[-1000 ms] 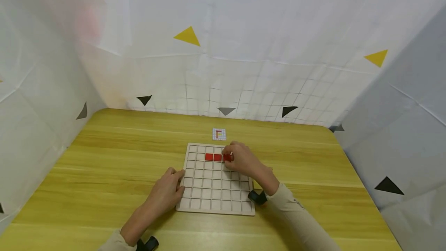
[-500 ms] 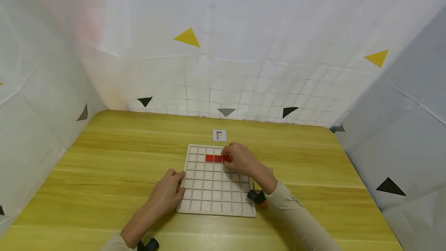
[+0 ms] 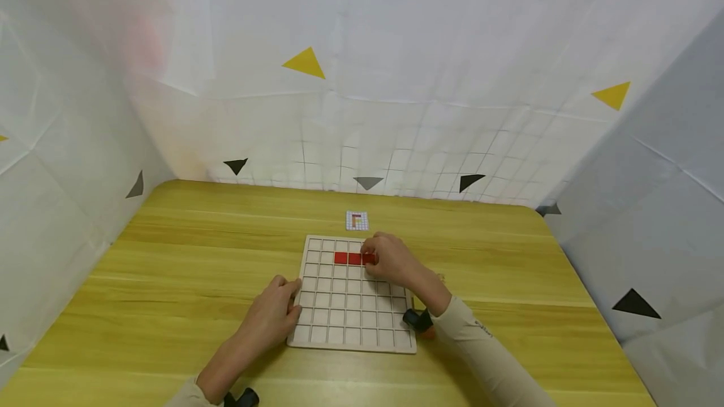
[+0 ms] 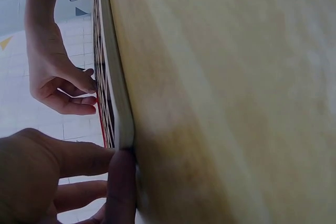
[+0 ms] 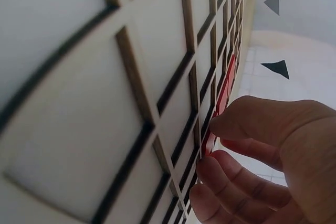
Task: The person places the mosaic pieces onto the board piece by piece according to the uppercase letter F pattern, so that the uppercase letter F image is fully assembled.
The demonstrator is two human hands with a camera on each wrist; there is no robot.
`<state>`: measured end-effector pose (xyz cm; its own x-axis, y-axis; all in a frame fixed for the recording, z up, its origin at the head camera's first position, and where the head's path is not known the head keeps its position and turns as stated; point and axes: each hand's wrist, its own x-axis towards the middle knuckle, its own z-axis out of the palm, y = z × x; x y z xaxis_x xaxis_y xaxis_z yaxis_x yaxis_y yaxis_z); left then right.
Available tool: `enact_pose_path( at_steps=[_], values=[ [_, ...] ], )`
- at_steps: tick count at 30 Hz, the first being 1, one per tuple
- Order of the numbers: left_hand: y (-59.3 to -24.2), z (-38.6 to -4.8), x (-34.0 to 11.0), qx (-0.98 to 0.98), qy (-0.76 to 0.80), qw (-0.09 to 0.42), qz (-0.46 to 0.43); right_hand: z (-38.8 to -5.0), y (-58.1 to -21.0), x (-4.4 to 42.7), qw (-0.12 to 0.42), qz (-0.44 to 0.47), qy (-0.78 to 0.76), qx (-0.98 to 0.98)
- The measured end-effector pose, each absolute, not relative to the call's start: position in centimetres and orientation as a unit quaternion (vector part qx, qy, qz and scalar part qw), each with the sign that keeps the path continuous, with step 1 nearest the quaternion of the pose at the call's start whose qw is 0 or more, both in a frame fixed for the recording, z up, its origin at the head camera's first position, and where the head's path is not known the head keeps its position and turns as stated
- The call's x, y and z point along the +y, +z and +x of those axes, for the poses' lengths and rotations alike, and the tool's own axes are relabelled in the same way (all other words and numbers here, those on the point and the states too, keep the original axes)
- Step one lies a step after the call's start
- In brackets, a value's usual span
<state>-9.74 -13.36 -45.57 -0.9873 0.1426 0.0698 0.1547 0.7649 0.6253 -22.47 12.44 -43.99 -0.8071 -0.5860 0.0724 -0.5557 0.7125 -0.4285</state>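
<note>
A light wooden grid board lies flat on the table. In its second row from the far edge sit two red square tiles side by side. My right hand pinches a third red tile between thumb and fingers, at the cell just right of those two; the fingers partly cover it. At the board's left edge, my left hand grips the rim. The left wrist view shows the thumb on the rim, with the index finger reaching over the top side.
A small printed card with a coloured grid pattern lies beyond the board. Under the right wrist, a yellow piece and an orange piece partly show. White sheets with triangles enclose the table.
The third red tile has shifted slightly left and settled in line with the other two, closing the gap between them. Both hands stay in place; the view tilts very slightly.
</note>
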Motion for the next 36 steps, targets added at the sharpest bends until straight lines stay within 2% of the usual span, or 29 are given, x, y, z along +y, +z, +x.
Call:
enact_pose_path(
  at_steps=[36],
  values=[
    [-45.9,-9.9,-13.3,-0.943,-0.324,0.008,-0.080,-20.5,-41.3,17.8,0.000,-0.286,-0.240,0.928]
  ],
)
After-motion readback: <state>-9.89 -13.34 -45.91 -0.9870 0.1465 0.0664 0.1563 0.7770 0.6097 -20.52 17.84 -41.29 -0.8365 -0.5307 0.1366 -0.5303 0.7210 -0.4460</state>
